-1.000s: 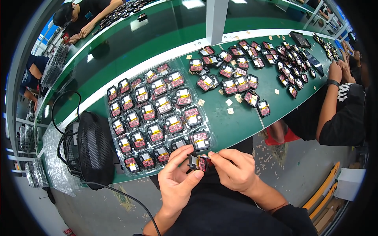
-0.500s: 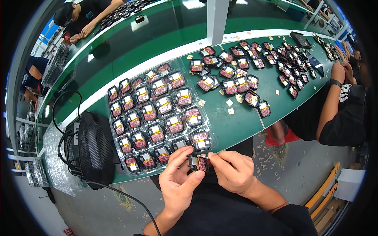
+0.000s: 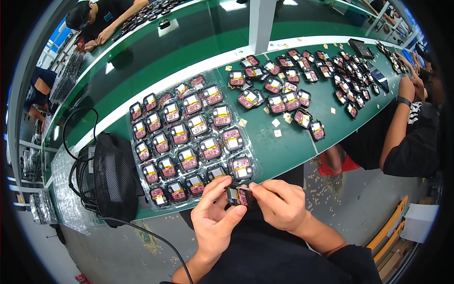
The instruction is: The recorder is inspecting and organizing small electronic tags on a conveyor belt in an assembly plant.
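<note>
My left hand [image 3: 215,220] grips a small black device housing [image 3: 232,196] with a red circuit board, tilted up between fingers and thumb. My right hand [image 3: 281,206] is closed in a pinch at the device's right edge. A thin pale sliver shows at those fingertips; whether it is a tool or part of the device I cannot make out. Just beyond my hands lies a clear plastic tray [image 3: 222,138], its pockets filled with rows of similar open housings [image 3: 187,159], each with a red board, a silver-white block and yellow tape.
More housings [image 3: 283,102] lie loose to the right among small pale squares [image 3: 275,122]. A black mesh bag [image 3: 116,180] with a black cable sits left of the tray. A white post [image 3: 260,26] rises at the bench's back. Co-workers sit at right [image 3: 411,132] and far left [image 3: 106,21].
Almost nothing differs. Both hands keep the same hold on the device, with only a very slight shift of the view.
</note>
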Motion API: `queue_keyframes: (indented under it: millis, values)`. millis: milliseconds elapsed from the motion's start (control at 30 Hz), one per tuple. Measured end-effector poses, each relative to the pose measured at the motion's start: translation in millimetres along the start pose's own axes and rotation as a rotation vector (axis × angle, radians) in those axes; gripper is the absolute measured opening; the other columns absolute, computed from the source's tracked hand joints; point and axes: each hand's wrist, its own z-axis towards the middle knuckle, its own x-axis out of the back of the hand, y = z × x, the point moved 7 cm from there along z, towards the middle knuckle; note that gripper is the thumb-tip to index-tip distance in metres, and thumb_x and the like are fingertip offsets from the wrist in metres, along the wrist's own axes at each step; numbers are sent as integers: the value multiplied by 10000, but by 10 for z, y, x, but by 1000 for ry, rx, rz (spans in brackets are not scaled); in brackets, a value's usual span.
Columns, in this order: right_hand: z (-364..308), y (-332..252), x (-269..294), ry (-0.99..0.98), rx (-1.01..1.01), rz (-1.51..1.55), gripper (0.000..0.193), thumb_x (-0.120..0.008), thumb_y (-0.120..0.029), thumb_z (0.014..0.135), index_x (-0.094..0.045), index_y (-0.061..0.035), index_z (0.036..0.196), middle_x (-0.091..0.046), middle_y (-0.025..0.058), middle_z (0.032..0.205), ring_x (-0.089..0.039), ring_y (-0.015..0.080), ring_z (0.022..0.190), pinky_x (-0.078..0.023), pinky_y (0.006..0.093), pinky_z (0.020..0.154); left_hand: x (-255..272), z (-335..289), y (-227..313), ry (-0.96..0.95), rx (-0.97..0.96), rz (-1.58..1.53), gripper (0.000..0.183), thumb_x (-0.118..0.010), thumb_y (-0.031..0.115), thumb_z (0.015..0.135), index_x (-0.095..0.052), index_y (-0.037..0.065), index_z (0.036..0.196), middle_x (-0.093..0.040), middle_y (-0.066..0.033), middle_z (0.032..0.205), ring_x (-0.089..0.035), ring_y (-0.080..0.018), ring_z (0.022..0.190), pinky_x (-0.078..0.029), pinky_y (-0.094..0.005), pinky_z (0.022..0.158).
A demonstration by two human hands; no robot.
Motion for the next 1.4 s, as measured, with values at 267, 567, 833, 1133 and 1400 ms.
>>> queue_keyframes:
  millis: [267,567,833,1133,1400]
  values:
    - [34,-36,63,16,-47,-20,325,-787,25,724,-775,-12,1047,-645,55,876,-641,165,629,-530,287,534,-24,-6,21,-33,21,-87,584,-733,-121,876,-501,-55,1407,-573,-198,1370,-582,-279,1304,-552,-362,1023]
    - [62,-37,63,-18,-26,-4,325,-791,21,722,-776,-15,1044,-655,56,883,-654,167,637,-534,285,538,-30,-7,29,-81,-31,-56,585,-726,-136,873,-493,-55,1403,-561,-231,1418,-594,-278,1293,-544,-375,1044]
    - [96,-46,60,-88,-112,59,280,-806,1,757,-770,-15,1034,-657,56,876,-660,174,641,-542,297,535,4,3,61,-99,-53,-39,577,-739,-128,870,-503,-42,1389,-566,-253,1420,-605,-258,1267,-544,-367,1028]
    - [83,-63,17,-76,-70,51,303,-792,6,749,-772,-17,1050,-651,56,865,-664,179,642,-545,291,543,-16,-3,46,-109,-62,-10,590,-753,-140,849,-521,-39,1382,-530,-242,1441,-590,-274,1289,-524,-400,1079]
    - [95,-70,37,-80,-85,25,314,-789,11,745,-772,-11,1058,-650,60,864,-667,182,644,-547,292,545,-5,2,34,-110,-72,20,585,-769,-143,829,-548,-38,1360,-462,-197,1469,-589,-279,1286,-521,-417,1085]
